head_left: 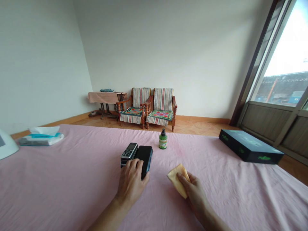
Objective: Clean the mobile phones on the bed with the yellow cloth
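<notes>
Forearms [112, 211] rise from seven and five o'clock. The right hand [194, 189] pinches a folded pale-yellow cloth [177, 180], likely soft and light, between thumb and fingers. At its nine o'clock, the left hand [132, 178], palm down, half-curled, touches a flat black rectangular case [145, 156], likely stiff, slick, best held by long edges; whether gripped, unclear.

I can't read a word from here: the label [163, 143] on the green bottle [163, 138] is too small, as are the keys [126, 154] on the phone [131, 147] left of it and the green lettering [264, 158] on the black box [250, 141] rightward.
</notes>
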A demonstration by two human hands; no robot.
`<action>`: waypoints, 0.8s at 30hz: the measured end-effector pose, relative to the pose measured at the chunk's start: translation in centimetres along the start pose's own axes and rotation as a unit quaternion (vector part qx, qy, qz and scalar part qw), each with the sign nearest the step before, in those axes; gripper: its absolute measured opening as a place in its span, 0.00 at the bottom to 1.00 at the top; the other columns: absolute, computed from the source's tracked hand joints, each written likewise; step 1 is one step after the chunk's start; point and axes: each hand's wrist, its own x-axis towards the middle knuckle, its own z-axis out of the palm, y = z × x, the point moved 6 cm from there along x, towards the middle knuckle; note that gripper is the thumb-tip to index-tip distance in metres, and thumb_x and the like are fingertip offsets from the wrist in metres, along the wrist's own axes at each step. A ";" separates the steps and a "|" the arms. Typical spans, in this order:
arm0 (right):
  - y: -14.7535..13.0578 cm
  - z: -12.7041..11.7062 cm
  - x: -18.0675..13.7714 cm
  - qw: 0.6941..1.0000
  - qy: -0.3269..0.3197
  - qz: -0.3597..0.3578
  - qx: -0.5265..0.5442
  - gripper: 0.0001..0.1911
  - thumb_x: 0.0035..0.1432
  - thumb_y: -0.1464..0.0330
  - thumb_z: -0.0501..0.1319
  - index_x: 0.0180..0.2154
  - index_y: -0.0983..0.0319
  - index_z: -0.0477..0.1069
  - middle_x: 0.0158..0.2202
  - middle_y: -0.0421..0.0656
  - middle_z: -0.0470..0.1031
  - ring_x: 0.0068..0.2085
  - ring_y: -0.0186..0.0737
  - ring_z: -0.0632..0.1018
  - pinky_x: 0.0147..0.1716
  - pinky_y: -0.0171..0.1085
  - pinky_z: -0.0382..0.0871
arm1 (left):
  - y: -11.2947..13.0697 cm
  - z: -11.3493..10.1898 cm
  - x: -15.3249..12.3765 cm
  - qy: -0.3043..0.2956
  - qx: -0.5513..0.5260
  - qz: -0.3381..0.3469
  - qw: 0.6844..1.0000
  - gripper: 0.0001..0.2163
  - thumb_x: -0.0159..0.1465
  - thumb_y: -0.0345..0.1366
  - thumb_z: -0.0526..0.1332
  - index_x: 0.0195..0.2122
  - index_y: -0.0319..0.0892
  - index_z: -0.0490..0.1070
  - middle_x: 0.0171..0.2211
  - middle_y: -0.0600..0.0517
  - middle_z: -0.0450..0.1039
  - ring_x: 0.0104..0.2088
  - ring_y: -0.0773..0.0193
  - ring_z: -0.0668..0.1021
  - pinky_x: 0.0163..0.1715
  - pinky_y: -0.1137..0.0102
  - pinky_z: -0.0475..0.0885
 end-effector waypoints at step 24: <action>-1.7 -4.6 1.2 0.987 0.152 -0.042 -0.032 0.24 0.43 0.52 0.66 0.33 0.66 0.72 0.22 0.40 0.72 0.23 0.37 0.71 0.21 0.32 0.61 | 6.3 -2.1 -3.5 0.104 -0.121 0.306 0.939 0.15 0.70 0.42 0.51 0.45 0.37 0.72 0.38 0.48 0.78 0.38 0.58 0.78 0.38 0.65 0.73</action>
